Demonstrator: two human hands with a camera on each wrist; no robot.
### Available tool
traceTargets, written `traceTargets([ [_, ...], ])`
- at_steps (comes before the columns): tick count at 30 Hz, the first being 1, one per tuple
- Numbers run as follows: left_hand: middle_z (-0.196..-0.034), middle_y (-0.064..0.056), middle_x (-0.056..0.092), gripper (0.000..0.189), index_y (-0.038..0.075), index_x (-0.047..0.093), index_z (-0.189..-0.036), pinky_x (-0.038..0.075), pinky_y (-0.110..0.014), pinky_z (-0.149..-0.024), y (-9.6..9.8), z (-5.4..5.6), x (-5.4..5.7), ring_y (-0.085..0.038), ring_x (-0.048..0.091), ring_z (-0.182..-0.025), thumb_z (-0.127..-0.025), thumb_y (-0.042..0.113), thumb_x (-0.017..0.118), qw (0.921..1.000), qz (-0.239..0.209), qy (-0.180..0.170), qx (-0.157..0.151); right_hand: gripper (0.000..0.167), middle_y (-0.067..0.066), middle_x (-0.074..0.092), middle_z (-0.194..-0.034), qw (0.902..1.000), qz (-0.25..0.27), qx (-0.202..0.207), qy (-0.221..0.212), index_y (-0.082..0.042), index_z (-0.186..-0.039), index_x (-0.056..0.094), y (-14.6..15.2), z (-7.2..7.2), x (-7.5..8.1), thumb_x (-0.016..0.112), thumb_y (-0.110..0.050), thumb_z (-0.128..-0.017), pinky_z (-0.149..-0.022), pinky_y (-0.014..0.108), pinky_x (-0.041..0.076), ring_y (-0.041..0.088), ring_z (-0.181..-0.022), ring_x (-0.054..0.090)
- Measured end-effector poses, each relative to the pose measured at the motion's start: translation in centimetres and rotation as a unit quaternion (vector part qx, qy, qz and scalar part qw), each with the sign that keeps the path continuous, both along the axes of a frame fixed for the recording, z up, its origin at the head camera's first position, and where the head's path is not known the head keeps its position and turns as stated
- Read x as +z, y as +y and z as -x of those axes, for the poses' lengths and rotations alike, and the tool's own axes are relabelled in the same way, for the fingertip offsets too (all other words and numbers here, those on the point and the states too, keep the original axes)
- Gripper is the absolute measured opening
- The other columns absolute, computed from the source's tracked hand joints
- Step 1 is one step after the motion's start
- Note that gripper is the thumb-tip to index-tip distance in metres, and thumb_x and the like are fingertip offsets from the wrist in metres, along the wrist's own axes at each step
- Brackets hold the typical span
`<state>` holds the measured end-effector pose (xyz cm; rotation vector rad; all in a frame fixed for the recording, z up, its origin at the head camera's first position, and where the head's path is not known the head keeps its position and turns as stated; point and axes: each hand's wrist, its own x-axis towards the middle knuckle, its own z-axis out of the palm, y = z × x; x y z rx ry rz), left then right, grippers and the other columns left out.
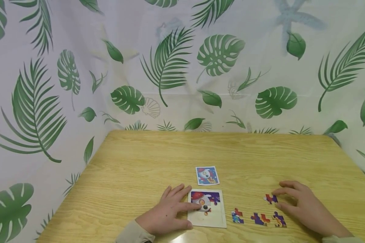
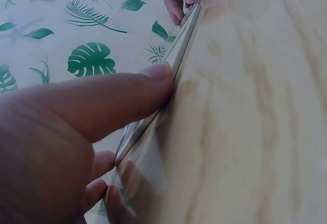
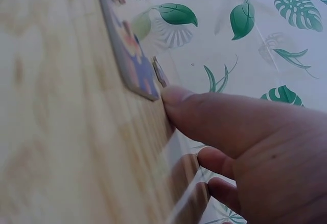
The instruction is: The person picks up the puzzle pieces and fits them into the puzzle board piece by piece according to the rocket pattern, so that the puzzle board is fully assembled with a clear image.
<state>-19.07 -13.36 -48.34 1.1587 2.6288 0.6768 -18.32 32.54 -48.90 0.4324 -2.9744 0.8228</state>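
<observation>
In the head view my left hand [image 1: 169, 211] rests on a square puzzle tray [image 1: 208, 220]. Its index finger lies over the picture assembled in the tray's upper part, while the lower part shows pale board. My right hand [image 1: 302, 206] is beside a red and purple puzzle piece [image 1: 270, 198]. The index fingertip reaches that piece's right edge, and the thumb is just below. The piece lies on the table; no firm grip shows. The left wrist view shows the left thumb [image 2: 138, 93] at the tray's edge. In the right wrist view the right thumb [image 3: 199, 106] meets the tabletop by the pieces.
Several loose pieces lie right of the tray: a blue and red one [image 1: 237, 216], a purple and orange one [image 1: 260, 219] and another [image 1: 280, 220]. A small picture card [image 1: 207, 176] lies behind the tray. A leaf-patterned curtain [image 1: 176, 114] borders the wooden table [image 1: 146, 152].
</observation>
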Motion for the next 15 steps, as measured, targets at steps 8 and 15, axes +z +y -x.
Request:
traceTargets([
  [8,-0.167,-0.007,0.02,0.052,0.043,0.054,-0.146,0.007,-0.069,-0.116,0.09,-0.15,0.23,-0.032,0.012,-0.153,-0.095,0.052,0.064,1.0,0.006,0.001,0.003,0.022,0.02,0.052,-0.139,0.9999,-0.002,0.0,0.014,-0.026,-0.109,0.074,-0.21,-0.07,0.1,0.077,-0.037,-0.09,-0.095,0.072,0.035,0.049,-0.127,0.041],
  [15,-0.167,-0.007,0.02,0.053,0.043,0.053,-0.146,0.007,-0.069,-0.115,0.15,-0.03,0.26,-0.033,0.012,-0.153,-0.095,0.052,0.065,1.0,0.008,0.003,0.001,0.019,0.016,0.055,-0.136,0.9997,0.0,0.002,0.026,-0.027,-0.106,0.073,-0.29,-0.06,0.12,0.078,-0.036,-0.089,-0.095,0.069,0.037,0.046,-0.125,0.044],
])
